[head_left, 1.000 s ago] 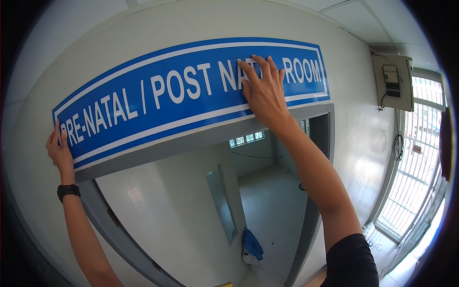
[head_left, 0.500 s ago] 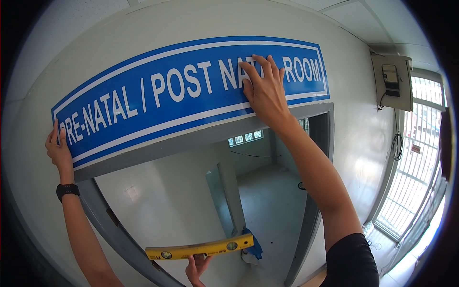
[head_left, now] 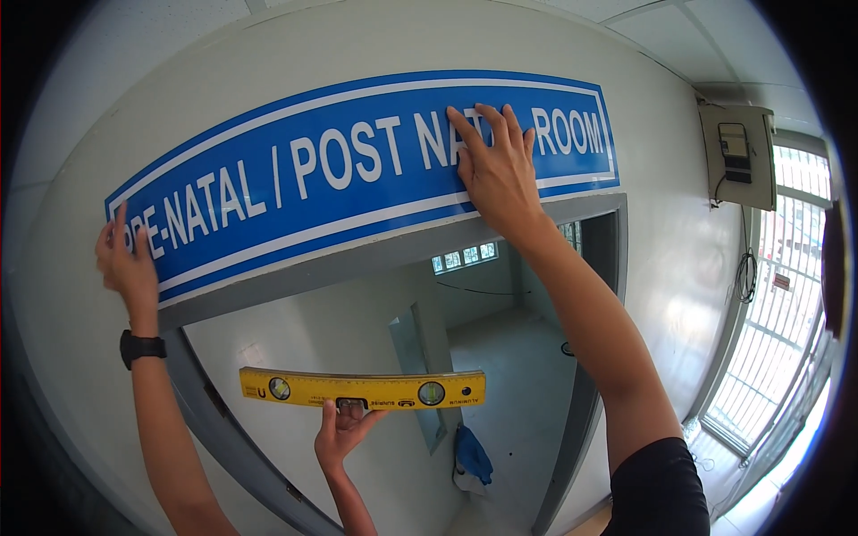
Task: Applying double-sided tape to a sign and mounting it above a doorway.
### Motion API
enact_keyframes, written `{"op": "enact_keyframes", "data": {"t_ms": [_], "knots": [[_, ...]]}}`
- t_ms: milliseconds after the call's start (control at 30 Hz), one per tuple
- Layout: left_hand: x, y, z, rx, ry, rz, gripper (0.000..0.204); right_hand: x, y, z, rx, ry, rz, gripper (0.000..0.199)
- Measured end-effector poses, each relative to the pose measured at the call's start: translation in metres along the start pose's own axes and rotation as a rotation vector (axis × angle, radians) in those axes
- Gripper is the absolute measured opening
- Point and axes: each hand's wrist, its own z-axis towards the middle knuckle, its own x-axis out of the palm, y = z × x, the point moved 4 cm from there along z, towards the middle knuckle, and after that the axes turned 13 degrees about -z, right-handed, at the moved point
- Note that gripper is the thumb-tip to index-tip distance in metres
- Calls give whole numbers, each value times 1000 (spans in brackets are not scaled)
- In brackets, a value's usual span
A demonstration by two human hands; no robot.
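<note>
A long blue sign with white lettering and a white border lies against the wall just above a grey door frame. My right hand presses flat on its face right of the middle, fingers spread. At the sign's left end, my left hand, with a black watch on its wrist, touches the edge with fingers apart and slightly blurred. Below the sign, another person's hand holds up a yellow spirit level from beneath, in front of the doorway.
The grey door frame surrounds an open doorway into a room with a small high window. Inside hangs a blue cloth. A wall box with dangling cables and a barred door stand to the right.
The other person's hand has lifted the spirit level towards the sign. My left hand has shifted slightly right and its fingers have moved at the sign's end; my right hand stays put.
</note>
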Motion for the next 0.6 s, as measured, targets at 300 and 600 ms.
{"op": "enact_keyframes", "data": {"t_ms": [300, 600], "knots": [[-4, -291, -57, 529, 257, -417, 62, -2, -3, 0, 26, -25, 5, 48], [14, -308, -70, 510, 233, -340, 58, -12, 81, 21, -205, -52, 156, 49]]}}
